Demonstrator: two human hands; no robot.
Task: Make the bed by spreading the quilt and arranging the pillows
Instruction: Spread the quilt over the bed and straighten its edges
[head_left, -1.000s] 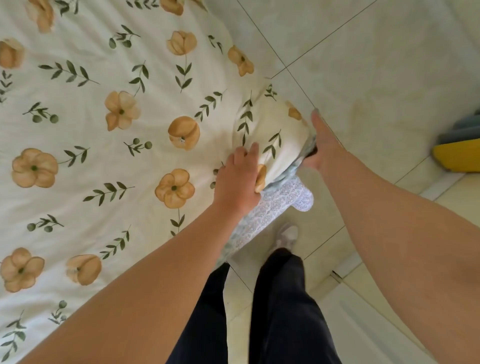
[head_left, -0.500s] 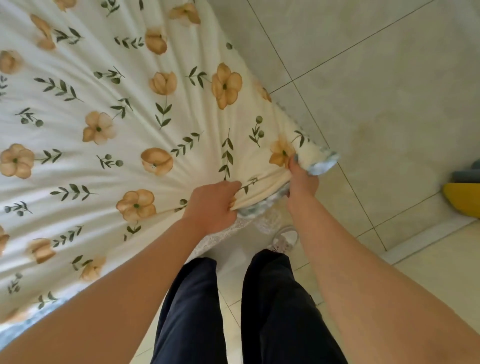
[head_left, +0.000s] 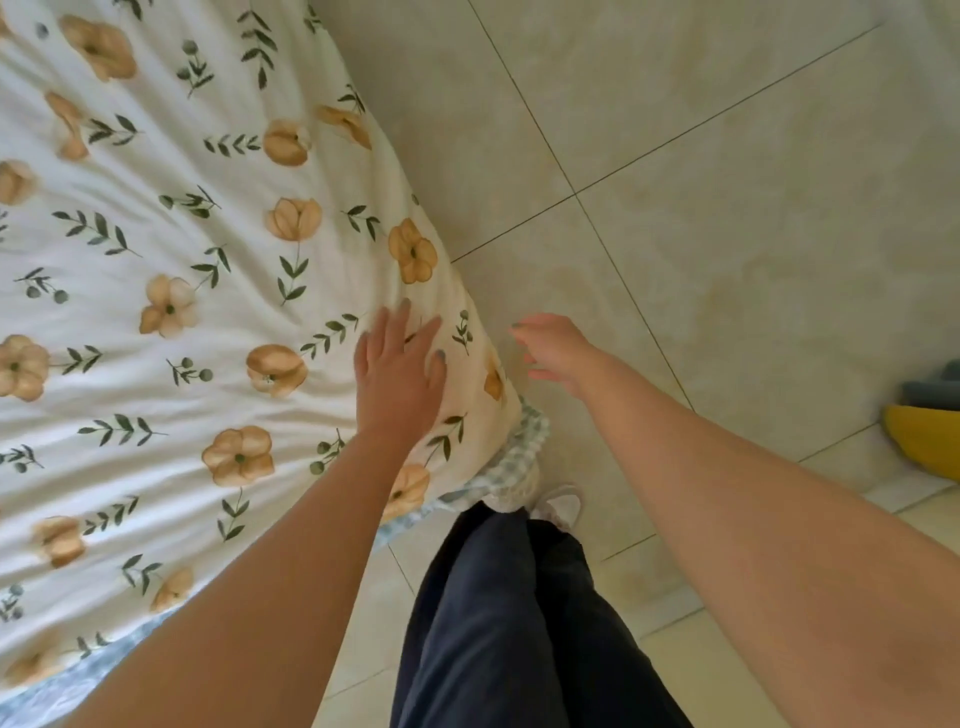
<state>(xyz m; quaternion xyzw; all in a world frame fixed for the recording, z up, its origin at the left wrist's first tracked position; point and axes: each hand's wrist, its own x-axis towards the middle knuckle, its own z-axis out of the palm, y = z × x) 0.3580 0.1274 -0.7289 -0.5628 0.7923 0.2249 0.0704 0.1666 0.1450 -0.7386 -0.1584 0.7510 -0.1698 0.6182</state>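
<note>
quilt: here we are, the flowered quilt (head_left: 156, 312) lies spread over the bed and fills the left half of the frame, with soft creases fanning toward its near corner at lower centre.
left hand: the left hand (head_left: 397, 379) lies flat on the quilt just inside that corner, fingers (head_left: 396, 327) straight and a little spread, pressing down, gripping nothing.
right hand: the right hand (head_left: 556, 353) hangs over the floor (head_left: 701, 156) just right of the quilt's edge, apart from the cloth, fingers loosely relaxed, holding nothing.
key relation: the quilt's side edge runs from upper centre down to the corner. all the cloth lies left of the right hand, and the left hand is the nearer one, in contact with it. a smoothing stroke would likely run along the creases, toward upper left or out to the corner.
under the corner: a blue checked sheet (head_left: 522, 452) peeps out below the quilt at the corner and along the lower left edge.
pillows: none in view, so that half of the job can't be judged from here.
containers: a yellow thing (head_left: 924, 441) sits at the right edge with something grey-blue on or in it. cannot tell whether it is a tub, nor what it holds.
stage: my call, the quilt is spread at this corner, flattening is in hand, pillows to come.
</note>
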